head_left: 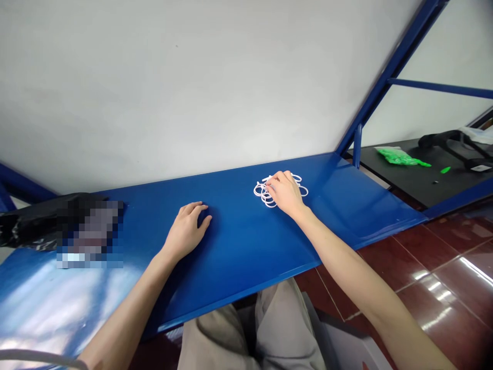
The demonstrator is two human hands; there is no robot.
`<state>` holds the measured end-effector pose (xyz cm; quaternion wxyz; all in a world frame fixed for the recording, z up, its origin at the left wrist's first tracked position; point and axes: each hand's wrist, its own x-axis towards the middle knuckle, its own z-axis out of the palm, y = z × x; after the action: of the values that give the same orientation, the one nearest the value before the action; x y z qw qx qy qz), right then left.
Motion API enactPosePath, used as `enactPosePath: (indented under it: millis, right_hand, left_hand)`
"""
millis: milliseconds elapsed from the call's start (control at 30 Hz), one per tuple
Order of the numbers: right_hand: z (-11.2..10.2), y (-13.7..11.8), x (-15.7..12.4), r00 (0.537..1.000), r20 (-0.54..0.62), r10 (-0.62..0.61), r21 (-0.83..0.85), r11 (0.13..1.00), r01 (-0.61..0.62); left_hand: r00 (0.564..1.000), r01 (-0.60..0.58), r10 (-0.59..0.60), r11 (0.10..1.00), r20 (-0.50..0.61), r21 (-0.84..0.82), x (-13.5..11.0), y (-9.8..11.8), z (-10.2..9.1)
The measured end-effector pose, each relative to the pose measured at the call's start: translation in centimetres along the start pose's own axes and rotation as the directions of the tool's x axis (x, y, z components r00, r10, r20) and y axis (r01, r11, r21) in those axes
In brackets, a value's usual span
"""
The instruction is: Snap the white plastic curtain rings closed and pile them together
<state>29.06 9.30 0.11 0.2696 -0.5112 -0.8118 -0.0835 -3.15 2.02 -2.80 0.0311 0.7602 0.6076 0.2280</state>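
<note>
A small heap of thin white loops [270, 201] lies on the blue tabletop [234, 236], right of the middle. They look like rings or loosely coiled cord; which of the two I cannot tell. My right hand [287, 192] is over the heap, its fingers bent down and closed on part of the loops, and it hides their middle. Farther left, my left hand [187, 228] rests on the tabletop, palm down. Its fingers are loosely curved, the thumb stands apart, and nothing shows in it.
A black plastic bag [34, 221] and a blurred-out flat object [96, 228] lie at the left. Behind the table rises a pale wall [185, 87]. A blue metal frame [379, 92] stands at the right, beyond it a black surface [408, 180] with a green-filled bag [398, 156].
</note>
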Motion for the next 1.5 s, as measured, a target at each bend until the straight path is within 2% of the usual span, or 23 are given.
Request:
enactPosePath:
  millis: [100, 300, 400, 500, 533, 633, 733, 867, 933, 967, 1033, 1100, 1167, 1233, 1333, 1500]
  right_hand:
    - [-0.2, 0.2, -0.1, 1.0, -0.02, 0.017, 0.018, 1.0, -0.017]
    - [-0.9, 1.0, -0.5, 0.986, -0.134, 0.095, 0.077, 0.993, -0.085]
    - [-1.4, 0.6, -0.6, 0.988, -0.138, 0.071, 0.105, 0.993, -0.057]
    - [-1.7, -1.4, -1.1, 0.993, 0.0, -0.121, 0.189, 0.975, 0.119]
    - [-1.7, -2.3, -1.3, 0.975, 0.064, -0.212, 0.227, 0.955, 0.193]
    - [-1.4, -4.8, -1.9, 0.877, 0.22, -0.428, 0.309, 0.883, 0.353]
    - [-1.2, -6.1, -2.4, 0.83, 0.292, -0.476, 0.332, 0.864, 0.378]
    - [-1.2, -6.0, -2.4, 0.833, 0.299, -0.465, 0.353, 0.865, 0.356]
    - [-1.2, -5.5, -2.0, 0.861, 0.256, -0.439, 0.335, 0.876, 0.347]
    - [-1.2, -5.0, -1.7, 0.889, 0.223, -0.4, 0.306, 0.895, 0.325]
    - [-1.2, -3.6, -1.0, 0.959, 0.144, -0.244, 0.205, 0.956, 0.212]
    - [-1.1, -1.8, -0.3, 0.995, 0.093, -0.039, 0.092, 0.995, 0.031]
    - [-1.0, 0.0, 0.1, 0.982, 0.145, 0.122, 0.006, 0.992, -0.124]
    - [-0.8, 1.1, 0.2, 0.94, 0.275, 0.204, -0.05, 0.979, -0.198]
    - [-0.4, 1.1, -0.2, 0.893, 0.394, 0.216, -0.081, 0.976, -0.2]
    - [0.1, -0.2, -0.2, 0.895, 0.412, 0.173, -0.09, 0.985, -0.148]
  left_hand:
    - [1.0, 0.009, -0.009, 1.0, 0.016, 0.006, 0.0, 0.1, -0.1]
    - [1.0, -0.004, 0.003, 1.0, 0.027, 0.012, -0.1, 0.2, -0.2]
    - [0.999, -0.005, 0.004, 0.999, 0.041, 0.036, -0.1, 0.1, -0.2]
    - [0.999, -0.005, 0.001, 0.995, 0.038, 0.099, -0.1, -0.1, 0.0]
    - [0.999, 0.001, -0.006, 0.993, 0.034, 0.116, -0.1, -0.1, 0.1]
    - [0.999, 0.022, -0.027, 0.991, 0.04, 0.132, -0.2, -0.4, 0.4]
    - [0.998, 0.02, -0.027, 0.99, 0.05, 0.14, -0.2, -0.5, 0.6]
    - [0.998, 0.016, -0.026, 0.987, 0.059, 0.158, -0.2, -0.5, 0.5]
    - [0.998, 0.014, -0.024, 0.987, 0.061, 0.158, -0.2, -0.5, 0.5]
    - [0.998, 0.012, -0.022, 0.987, 0.062, 0.158, -0.2, -0.5, 0.5]
    - [0.998, 0.009, -0.02, 0.987, 0.066, 0.161, -0.2, -0.5, 0.4]
    - [0.997, 0.007, -0.019, 0.986, 0.073, 0.168, -0.2, -0.5, 0.4]
    - [0.997, 0.008, -0.022, 0.985, 0.081, 0.175, -0.2, -0.5, 0.4]
    - [0.996, 0.012, -0.028, 0.983, 0.088, 0.181, -0.2, -0.4, 0.4]
    - [0.995, 0.01, -0.028, 0.982, 0.093, 0.19, -0.2, -0.4, 0.4]
    - [0.996, -0.002, -0.016, 0.981, 0.09, 0.196, -0.2, -0.4, 0.4]
